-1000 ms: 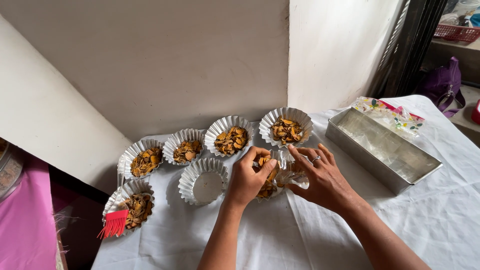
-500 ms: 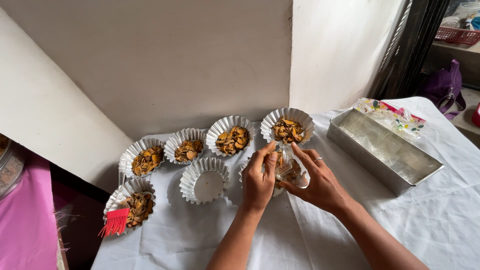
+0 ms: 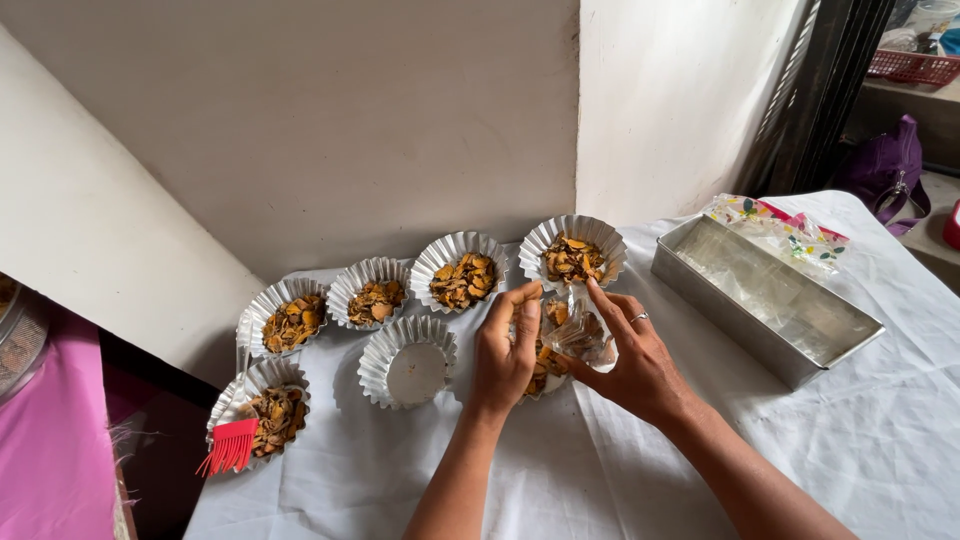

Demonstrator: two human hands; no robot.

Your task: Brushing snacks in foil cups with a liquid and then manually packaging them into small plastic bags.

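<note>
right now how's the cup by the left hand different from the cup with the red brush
The cup by the left hand is empty, showing its bare pale bottom; the brush cup holds orange-brown pieces. A red brush rests across the brush cup's rim; nothing lies on the empty cup. The empty cup sits close beside the left hand; the brush cup sits apart from it at the cloth's left edge. Both are white fluted paper cups, upright on the white cloth.

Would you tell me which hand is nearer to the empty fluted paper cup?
Left. The left hand sits just right of the empty cup, almost at its rim. The right hand is farther right, beyond the left hand, holding a clear wrapper.
</note>
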